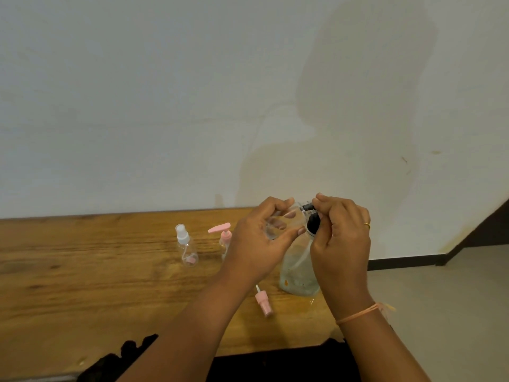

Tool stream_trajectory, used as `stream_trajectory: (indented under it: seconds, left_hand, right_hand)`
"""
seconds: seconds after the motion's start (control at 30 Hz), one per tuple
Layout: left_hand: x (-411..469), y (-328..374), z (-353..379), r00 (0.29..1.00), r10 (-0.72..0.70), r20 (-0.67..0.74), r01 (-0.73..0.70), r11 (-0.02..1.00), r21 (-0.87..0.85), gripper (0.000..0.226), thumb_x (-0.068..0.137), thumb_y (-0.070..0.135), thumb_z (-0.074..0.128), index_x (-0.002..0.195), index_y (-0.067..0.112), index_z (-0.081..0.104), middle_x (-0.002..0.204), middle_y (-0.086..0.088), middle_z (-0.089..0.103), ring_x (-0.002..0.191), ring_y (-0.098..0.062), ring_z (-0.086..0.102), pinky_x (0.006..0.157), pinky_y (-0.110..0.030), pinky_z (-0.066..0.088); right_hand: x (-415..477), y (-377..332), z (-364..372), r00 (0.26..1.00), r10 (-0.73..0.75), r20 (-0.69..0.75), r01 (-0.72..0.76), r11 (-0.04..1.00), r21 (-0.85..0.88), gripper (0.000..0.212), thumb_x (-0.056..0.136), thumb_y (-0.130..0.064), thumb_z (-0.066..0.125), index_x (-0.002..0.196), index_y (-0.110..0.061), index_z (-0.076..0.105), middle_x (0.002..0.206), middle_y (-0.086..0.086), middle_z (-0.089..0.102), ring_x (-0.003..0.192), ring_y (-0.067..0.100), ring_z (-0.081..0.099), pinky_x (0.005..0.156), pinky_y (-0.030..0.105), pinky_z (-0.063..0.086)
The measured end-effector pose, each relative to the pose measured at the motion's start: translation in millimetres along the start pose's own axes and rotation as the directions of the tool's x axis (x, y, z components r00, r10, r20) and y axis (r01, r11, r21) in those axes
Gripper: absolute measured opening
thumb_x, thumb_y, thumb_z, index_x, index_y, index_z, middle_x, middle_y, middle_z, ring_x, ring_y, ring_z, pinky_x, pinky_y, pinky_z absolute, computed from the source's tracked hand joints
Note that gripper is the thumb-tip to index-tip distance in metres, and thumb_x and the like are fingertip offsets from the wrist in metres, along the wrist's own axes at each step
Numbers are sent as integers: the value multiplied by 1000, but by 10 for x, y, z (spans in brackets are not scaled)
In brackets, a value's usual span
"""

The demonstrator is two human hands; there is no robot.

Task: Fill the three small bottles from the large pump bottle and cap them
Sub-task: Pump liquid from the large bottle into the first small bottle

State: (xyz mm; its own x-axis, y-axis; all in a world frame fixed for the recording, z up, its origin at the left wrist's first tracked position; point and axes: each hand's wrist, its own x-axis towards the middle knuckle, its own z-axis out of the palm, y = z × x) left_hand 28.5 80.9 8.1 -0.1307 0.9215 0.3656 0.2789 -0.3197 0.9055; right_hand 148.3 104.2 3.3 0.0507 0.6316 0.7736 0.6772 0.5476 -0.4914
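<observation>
**Filling under way:** A person's left hand (261,244) holds a clear small bottle (279,223) in the air above the right end of the table (110,271). Its fingers (275,202) and thumb are curled round the bottle's body.

The bottle lies roughly on its side, long axis running left to right. Its mouth is turned right, toward the black pump head (312,220) of the pump bottle (298,271), which stands upright near the table's right edge.

The right hand (341,238) is on that pump head, with its fingers (327,201) curled over the top and gripping it. Mouth and spout sit just beside each other between the two hands. Whether the spout is actually inside the mouth cannot be told, as the fingers hide the join.

Any press on the pump will likely depend on that alignment, since liquid would miss a mouth left slightly off the spout.

Toward the back edge, left of the hands, stand a white-capped bottle (186,244) and a pink-pump bottle (224,238). Both appear capped. A loose pink cap (263,300) lies on its side nearer the front edge, just left of the pump bottle's base.
</observation>
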Motion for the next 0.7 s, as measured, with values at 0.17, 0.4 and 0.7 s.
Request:
stream_trajectory:
  seconds: [0.17,0.4,0.7]
  left_hand:
    - [10,-23,4,1000,-30,9,30,999,41,31,77,19,76,88,36,53,106,25,59,93,11,61,73,-7,48]
    - [-20,15,-17,1000,23,3,-23,997,68,32,77,25,75,96,38,53,109,18,64,96,5,62,77,-12,51]
    - [8,-60,-37,1000,8,5,-9,991,131,31,75,26,77,88,39,52,105,29,59,99,8,60,81,-12,50]
  right_hand:
    - [-13,38,66,1000,-15,15,16,1000,-27,30,85,-9,39,94,-1,66,95,11,66,92,25,52,75,15,33]
    - [34,-17,-30,1000,-21,23,21,1000,-23,32,84,-12,38,92,-1,67,95,11,67,90,30,55,77,15,32]
    - [7,44,29,999,-45,20,45,999,-2,30,85,-9,40,95,0,67,94,12,66,97,18,49,81,15,37]
